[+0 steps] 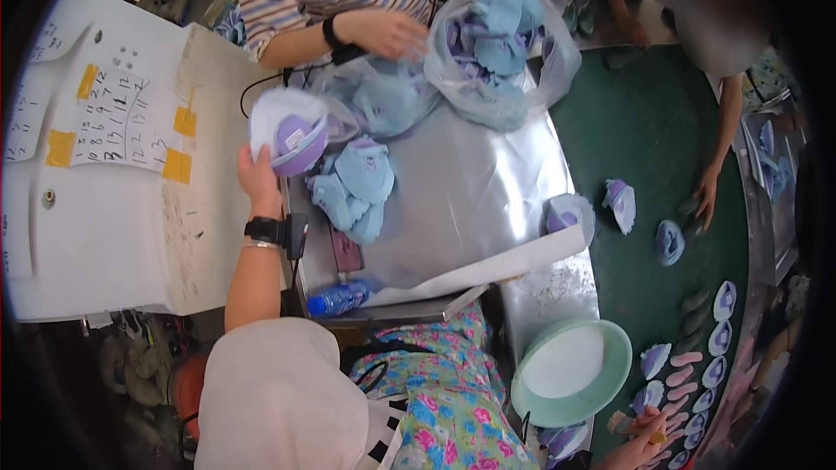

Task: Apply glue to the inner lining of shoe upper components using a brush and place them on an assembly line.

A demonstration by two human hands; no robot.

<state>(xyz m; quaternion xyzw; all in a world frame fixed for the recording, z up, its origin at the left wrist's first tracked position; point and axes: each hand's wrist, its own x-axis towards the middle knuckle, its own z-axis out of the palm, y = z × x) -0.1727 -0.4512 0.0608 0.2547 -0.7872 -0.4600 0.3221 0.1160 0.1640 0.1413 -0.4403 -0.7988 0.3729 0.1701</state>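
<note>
My left arm reaches up from a pale sleeve, with a black watch on the wrist. My left hand (259, 177) is closed on the edge of a purple shoe upper (300, 141) with a white rim and a small label. Close by on the metal table lies a pile of light-blue shoe uppers (357, 184), with a clear plastic bag (383, 97) of blue ones behind it. My right hand does not show where I can identify it. At the lower right rim, a hand (644, 440) grips a small brush; its owner cannot be made out.
A person in a striped top holds a large bag of uppers (501, 52). Another person reaches over the green belt (583, 135). A blue-capped bottle (338, 298), phone (346, 251) and white roll (479, 270) line the table. A green basin (614, 357) and pink insoles (681, 376) are lower right.
</note>
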